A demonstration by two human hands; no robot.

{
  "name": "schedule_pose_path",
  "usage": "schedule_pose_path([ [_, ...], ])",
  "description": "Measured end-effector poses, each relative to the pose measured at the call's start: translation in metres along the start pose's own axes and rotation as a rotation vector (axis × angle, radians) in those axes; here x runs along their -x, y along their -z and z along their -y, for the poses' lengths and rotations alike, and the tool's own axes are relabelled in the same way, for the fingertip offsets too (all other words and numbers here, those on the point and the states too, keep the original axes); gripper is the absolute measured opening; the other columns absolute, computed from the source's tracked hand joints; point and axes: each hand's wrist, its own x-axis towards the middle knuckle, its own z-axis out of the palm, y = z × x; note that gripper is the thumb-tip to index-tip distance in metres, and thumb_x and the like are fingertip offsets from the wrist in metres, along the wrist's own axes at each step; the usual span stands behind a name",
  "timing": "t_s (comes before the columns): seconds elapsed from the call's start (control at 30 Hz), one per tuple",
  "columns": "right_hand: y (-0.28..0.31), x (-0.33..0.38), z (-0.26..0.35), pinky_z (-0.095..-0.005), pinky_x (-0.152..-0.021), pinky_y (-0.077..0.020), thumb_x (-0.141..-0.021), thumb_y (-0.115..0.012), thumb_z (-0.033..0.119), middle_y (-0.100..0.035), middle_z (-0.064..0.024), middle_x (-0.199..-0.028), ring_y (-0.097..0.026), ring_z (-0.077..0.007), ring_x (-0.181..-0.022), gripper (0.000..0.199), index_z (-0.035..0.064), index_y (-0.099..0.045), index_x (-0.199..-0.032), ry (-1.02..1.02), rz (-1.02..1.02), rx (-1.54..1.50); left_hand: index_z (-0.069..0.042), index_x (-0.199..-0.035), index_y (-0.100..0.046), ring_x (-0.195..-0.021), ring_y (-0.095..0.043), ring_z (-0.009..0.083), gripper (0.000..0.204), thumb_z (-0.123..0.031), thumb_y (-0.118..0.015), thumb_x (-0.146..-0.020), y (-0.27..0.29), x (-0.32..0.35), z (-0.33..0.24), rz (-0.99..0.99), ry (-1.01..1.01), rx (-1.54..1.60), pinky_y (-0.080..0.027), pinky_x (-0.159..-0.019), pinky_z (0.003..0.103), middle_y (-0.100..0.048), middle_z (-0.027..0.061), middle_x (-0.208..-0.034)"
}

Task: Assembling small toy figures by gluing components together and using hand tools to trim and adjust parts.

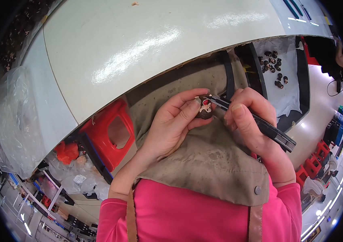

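Over my lap, my left hand pinches a small dark brown figurine piece between thumb and fingers. The piece has cream parts and a red-pink patch on the side that shows. Wrapped in my right hand is a craft knife with a long black handle. Its narrow metal end points left and meets the upper edge of the piece, though I cannot tell whether it cuts in. Both hands are close together in front of the olive apron.
A pale, glossy table curves across the front. To the right, a lined tray or drawer holds several similar brown pieces. A red stool stands left under the table, near clear plastic bags. Other people sit at far right.
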Motion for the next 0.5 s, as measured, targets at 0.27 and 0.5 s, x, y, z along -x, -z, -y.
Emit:
schedule_pose_path([
  [0.27, -0.007, -0.008, 0.009, -0.0244, -0.053, -0.0379, -0.091, -0.049, 0.02, -0.053, -0.0032, -0.064, -0.048, -0.0113, -0.055, 0.024, 0.004, -0.049, -0.074, 0.074, -0.002, 0.087, -0.004, -0.123, -0.047, -0.098, -0.056, 0.0108, 0.03, -0.014, -0.046, -0.095, 0.003, 0.0, 0.001, -0.016, -0.051, -0.04, -0.049, -0.085, 0.026, -0.058, 0.0054, -0.106],
  [0.5, -0.018, -0.007, 0.012, -0.0212, -0.051, -0.0385, -0.095, -0.044, 0.025, -0.05, -0.0029, -0.063, -0.047, -0.0089, -0.053, 0.03, 0.0045, -0.045, -0.073, -0.289, -0.058, -0.259, -0.004, -0.123, -0.048, -0.096, -0.056, 0.0091, 0.03, -0.014, -0.047, -0.094, 0.011, 0.003, 0.004, -0.018, -0.073, -0.105, -0.049, -0.083, 0.025, -0.058, 0.0044, -0.106],
])
